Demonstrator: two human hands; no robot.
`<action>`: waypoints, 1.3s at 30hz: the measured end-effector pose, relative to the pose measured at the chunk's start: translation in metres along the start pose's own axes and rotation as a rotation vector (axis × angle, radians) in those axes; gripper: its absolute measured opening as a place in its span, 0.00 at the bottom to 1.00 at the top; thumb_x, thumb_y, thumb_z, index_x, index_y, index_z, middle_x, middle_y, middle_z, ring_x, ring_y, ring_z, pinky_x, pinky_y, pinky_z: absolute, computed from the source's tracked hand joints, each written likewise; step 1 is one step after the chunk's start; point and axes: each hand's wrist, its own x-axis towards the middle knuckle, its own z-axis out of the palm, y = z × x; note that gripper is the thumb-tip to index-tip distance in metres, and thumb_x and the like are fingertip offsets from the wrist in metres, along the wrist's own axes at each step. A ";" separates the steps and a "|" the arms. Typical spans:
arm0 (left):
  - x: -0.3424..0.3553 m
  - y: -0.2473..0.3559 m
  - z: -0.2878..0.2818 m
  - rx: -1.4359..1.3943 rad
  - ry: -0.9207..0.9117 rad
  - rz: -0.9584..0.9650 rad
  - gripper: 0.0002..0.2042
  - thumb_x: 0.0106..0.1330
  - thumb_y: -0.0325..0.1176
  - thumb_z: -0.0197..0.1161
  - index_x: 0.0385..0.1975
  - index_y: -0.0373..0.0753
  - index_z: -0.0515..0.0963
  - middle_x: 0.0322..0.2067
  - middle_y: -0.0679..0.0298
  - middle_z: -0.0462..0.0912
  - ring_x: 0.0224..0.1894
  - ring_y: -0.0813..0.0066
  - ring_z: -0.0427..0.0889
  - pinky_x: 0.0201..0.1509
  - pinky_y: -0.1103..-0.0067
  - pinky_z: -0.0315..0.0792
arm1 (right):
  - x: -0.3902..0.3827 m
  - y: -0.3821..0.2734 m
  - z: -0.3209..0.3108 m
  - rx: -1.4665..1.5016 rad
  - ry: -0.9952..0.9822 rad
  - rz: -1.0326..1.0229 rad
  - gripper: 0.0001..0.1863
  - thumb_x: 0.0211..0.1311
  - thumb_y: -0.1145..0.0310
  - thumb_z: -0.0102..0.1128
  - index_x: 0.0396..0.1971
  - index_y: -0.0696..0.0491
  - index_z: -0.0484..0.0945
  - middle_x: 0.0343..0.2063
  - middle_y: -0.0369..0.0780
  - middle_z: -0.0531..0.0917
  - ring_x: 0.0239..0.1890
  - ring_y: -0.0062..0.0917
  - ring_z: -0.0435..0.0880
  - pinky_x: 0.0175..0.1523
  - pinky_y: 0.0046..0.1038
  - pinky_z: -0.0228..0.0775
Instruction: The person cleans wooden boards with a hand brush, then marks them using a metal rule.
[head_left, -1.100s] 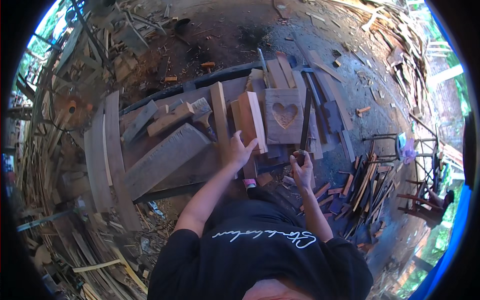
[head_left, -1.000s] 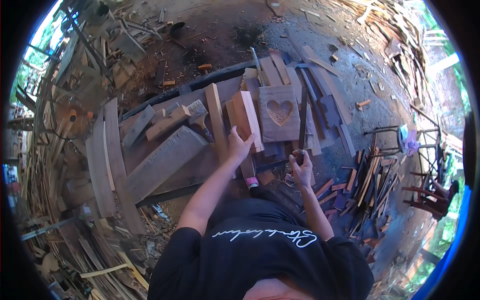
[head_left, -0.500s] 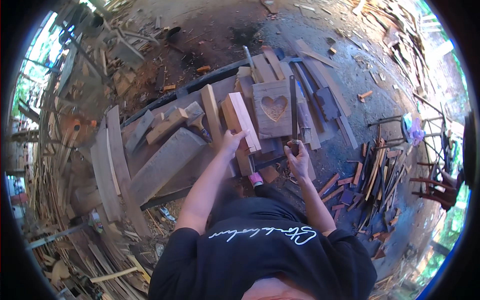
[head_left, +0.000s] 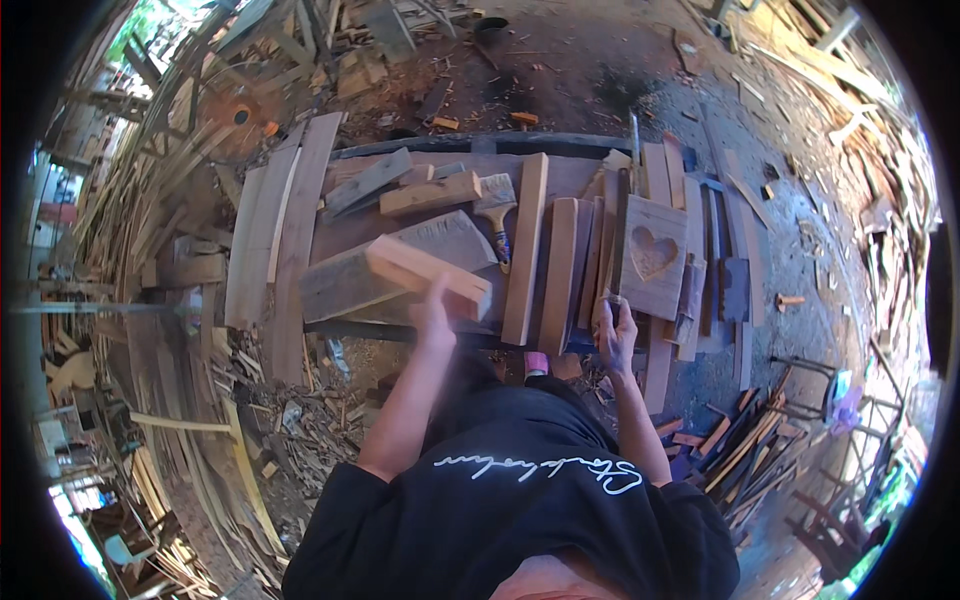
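The person's black sweatshirt (head_left: 520, 510) fills the bottom of the view, both bare forearms reaching up from it. The left hand (head_left: 432, 318) is closed on the near end of a pale wood block (head_left: 428, 276), which now lies slanted across the grey plank (head_left: 395, 265) at the bench's left part; 0.5 s ago the same block stood further right, next to the heart board. The right hand (head_left: 617, 335) is wrapped around a dark tool handle (head_left: 613, 305) at the bench's near edge, much as it was before. Just beyond it lies the square board with a carved heart (head_left: 654, 256), flat among upright-lying planks (head_left: 527, 250). A paintbrush (head_left: 497, 212) rests further back on the bench. Scrap wood (head_left: 250, 420) litters the ground around.
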 end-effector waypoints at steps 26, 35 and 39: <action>0.089 0.076 -0.015 1.630 -0.056 0.974 0.40 0.43 0.59 0.73 0.58 0.49 0.69 0.50 0.54 0.71 0.57 0.51 0.66 0.62 0.55 0.56 | -0.010 -0.027 0.141 -0.365 -0.524 -0.257 0.10 0.69 0.68 0.48 0.32 0.59 0.64 0.24 0.57 0.76 0.29 0.56 0.77 0.33 0.50 0.66; 0.079 0.067 -0.004 1.628 0.122 0.727 0.41 0.49 0.65 0.65 0.63 0.51 0.65 0.65 0.47 0.62 0.66 0.41 0.58 0.66 0.49 0.51 | 0.001 -0.039 0.164 -0.719 -0.467 -0.406 0.10 0.70 0.65 0.46 0.35 0.56 0.65 0.27 0.54 0.79 0.29 0.53 0.80 0.33 0.51 0.71; 0.093 0.073 -0.015 1.460 0.033 0.790 0.35 0.52 0.64 0.62 0.58 0.50 0.71 0.58 0.48 0.71 0.63 0.47 0.66 0.65 0.51 0.55 | 0.004 -0.036 0.166 -0.775 -0.461 -0.438 0.10 0.70 0.64 0.46 0.35 0.57 0.65 0.26 0.53 0.79 0.29 0.52 0.80 0.33 0.49 0.72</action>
